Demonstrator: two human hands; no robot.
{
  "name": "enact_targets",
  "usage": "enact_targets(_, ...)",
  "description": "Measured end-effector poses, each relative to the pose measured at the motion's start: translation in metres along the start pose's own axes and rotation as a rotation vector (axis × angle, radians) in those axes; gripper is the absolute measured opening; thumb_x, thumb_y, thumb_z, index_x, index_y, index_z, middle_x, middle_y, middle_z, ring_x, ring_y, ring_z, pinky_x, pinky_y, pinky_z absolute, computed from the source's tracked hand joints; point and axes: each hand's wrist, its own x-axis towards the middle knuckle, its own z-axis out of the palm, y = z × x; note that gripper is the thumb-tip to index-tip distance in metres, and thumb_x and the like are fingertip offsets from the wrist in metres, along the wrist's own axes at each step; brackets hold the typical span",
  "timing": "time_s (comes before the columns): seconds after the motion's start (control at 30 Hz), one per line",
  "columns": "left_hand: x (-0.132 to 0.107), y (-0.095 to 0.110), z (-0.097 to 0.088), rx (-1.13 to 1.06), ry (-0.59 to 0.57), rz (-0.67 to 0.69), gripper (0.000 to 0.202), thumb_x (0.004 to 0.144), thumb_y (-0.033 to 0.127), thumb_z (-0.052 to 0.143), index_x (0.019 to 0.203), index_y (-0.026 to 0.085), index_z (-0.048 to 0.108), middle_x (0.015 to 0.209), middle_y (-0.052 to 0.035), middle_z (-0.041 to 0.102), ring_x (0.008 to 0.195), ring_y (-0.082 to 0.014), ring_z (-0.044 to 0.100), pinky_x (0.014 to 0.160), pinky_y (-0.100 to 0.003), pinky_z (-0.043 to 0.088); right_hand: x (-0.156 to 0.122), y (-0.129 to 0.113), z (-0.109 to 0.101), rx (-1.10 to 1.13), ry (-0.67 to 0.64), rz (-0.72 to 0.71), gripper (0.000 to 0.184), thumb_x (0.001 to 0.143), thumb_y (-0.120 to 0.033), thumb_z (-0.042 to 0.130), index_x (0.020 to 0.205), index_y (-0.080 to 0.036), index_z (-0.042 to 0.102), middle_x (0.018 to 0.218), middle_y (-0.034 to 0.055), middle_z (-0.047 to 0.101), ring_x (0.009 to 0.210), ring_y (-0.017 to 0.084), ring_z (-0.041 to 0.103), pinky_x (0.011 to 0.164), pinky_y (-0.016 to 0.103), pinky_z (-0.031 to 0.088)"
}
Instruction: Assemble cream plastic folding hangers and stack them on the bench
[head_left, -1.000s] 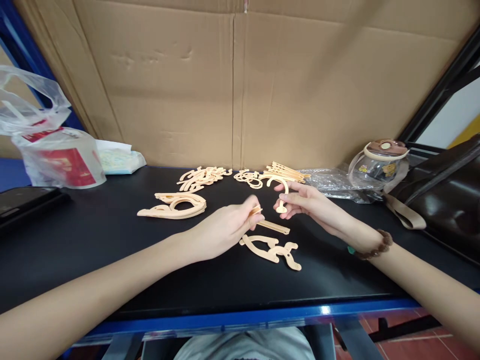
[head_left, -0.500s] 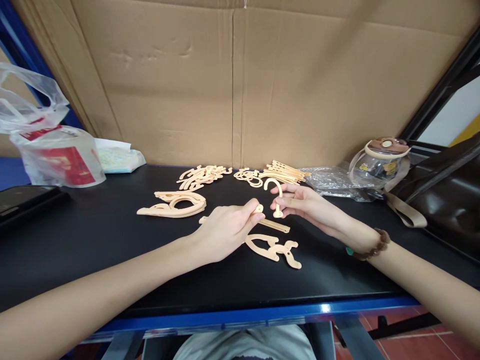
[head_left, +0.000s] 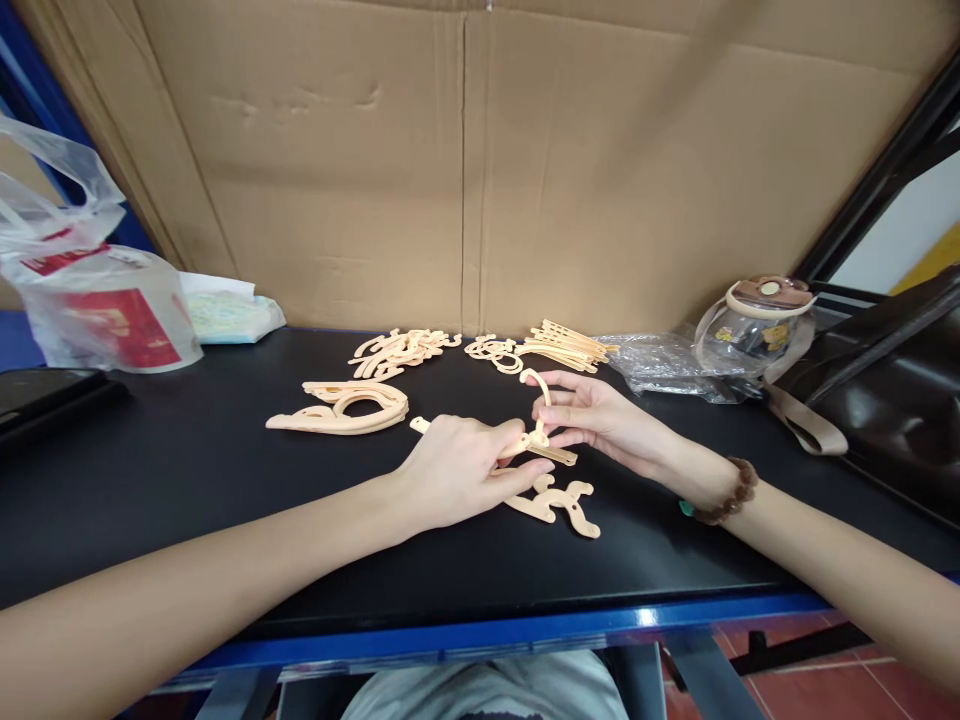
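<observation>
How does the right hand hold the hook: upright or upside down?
Upright: the hook has its curve above, its foot below.

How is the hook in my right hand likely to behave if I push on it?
The hook is probably fairly stiff: its curved end stands up without drooping. It's likely light, looking so slender in your right hand. Stood upright on its own, it might well tip when pushed, since its top curves out to one side.
</observation>
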Motion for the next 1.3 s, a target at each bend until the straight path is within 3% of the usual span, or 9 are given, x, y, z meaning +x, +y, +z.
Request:
enact_targets(0.27, 0.000, -0.004, 0.006, -0.051, 0.139, 0.077, 0.045, 0.092, 0.052, 0.042, 0.062, 0.019, 0.044, 0.045, 0.0074, 0.033, 0.038, -0.0083, 0.032, 0.045, -0.022, 0.016, 0.000, 0.002, 0.003, 0.018, -0.015, 0.032, 0.047, 0.075, -0.024, 0.075, 0.117, -0.020, 0.053, 0.079, -0.0028, 0.067, 0.069, 0.009, 0.067, 0.067, 0.020, 0.058)
enact_targets(0.47, -0.001, -0.003, 0.005, -0.120, 0.153, 0.108, 0.041, 0.093, 0.047, 0.044, 0.064, 0.018, 0.047, 0.046, 0.0075, 0.037, 0.039, -0.0073, 0.034, 0.043, -0.022, 0.018, -0.001, 0.004, 0.006, 0.022, -0.040, 0.051, 0.047, 0.075, -0.025, 0.075, 0.117, -0.020, 0.055, 0.076, -0.0033, 0.064, 0.070, 0.009, 0.065, 0.070, 0.021, 0.056)
enact_targets(0.57, -0.001, -0.004, 0.003, -0.122, 0.125, 0.103, 0.040, 0.094, 0.048, 0.042, 0.070, 0.018, 0.053, 0.047, 0.0067, 0.043, 0.040, -0.0077, 0.038, 0.044, -0.021, 0.020, -0.001, 0.005, 0.007, 0.015, -0.042, 0.064, 0.048, 0.074, -0.026, 0.075, 0.118, -0.020, 0.056, 0.074, -0.0036, 0.063, 0.065, 0.008, 0.062, 0.066, 0.019, 0.053)
enact_targets(0.7, -0.001, -0.005, 0.003, -0.106, 0.052, 0.129, 0.044, 0.097, 0.050, 0.032, 0.090, 0.018, 0.061, 0.054, 0.0034, 0.056, 0.043, -0.0097, 0.048, 0.045, -0.022, 0.024, -0.001, 0.005, 0.007, -0.005, -0.057, 0.079, 0.048, 0.075, -0.028, 0.075, 0.118, -0.020, 0.056, 0.075, -0.0034, 0.063, 0.062, 0.007, 0.061, 0.065, 0.020, 0.052)
enact_targets(0.87, -0.001, -0.006, 0.004, -0.067, 0.010, 0.138, 0.051, 0.097, 0.054, 0.026, 0.095, 0.018, 0.062, 0.056, 0.0020, 0.061, 0.043, -0.0113, 0.051, 0.045, -0.022, 0.024, -0.001, 0.005, 0.002, -0.038, -0.070, 0.085, 0.044, 0.075, -0.028, 0.075, 0.112, -0.019, 0.053, 0.072, -0.0038, 0.064, 0.059, 0.007, 0.060, 0.059, 0.018, 0.048)
enact_targets(1.1, 0.000, -0.001, 0.003, -0.035, -0.082, 0.167, 0.038, 0.097, 0.047, 0.036, 0.102, 0.021, 0.063, 0.087, -0.0018, 0.073, 0.061, -0.0131, 0.064, 0.047, -0.023, 0.029, -0.002, 0.005, -0.005, -0.168, -0.085, 0.092, 0.051, 0.072, -0.033, 0.077, 0.114, -0.018, 0.052, 0.069, -0.0039, 0.061, 0.059, 0.010, 0.061, 0.054, 0.021, 0.046)
enact_targets(1.3, 0.001, 0.003, 0.001, 0.081, -0.108, 0.138, 0.031, 0.094, 0.044, 0.046, 0.097, 0.019, 0.064, 0.080, -0.0007, 0.073, 0.061, -0.0153, 0.065, 0.045, -0.024, 0.026, -0.002, 0.005, -0.004, -0.222, -0.047, 0.085, 0.052, 0.071, -0.034, 0.077, 0.113, -0.019, 0.051, 0.071, -0.0026, 0.062, 0.059, 0.011, 0.061, 0.054, 0.022, 0.046)
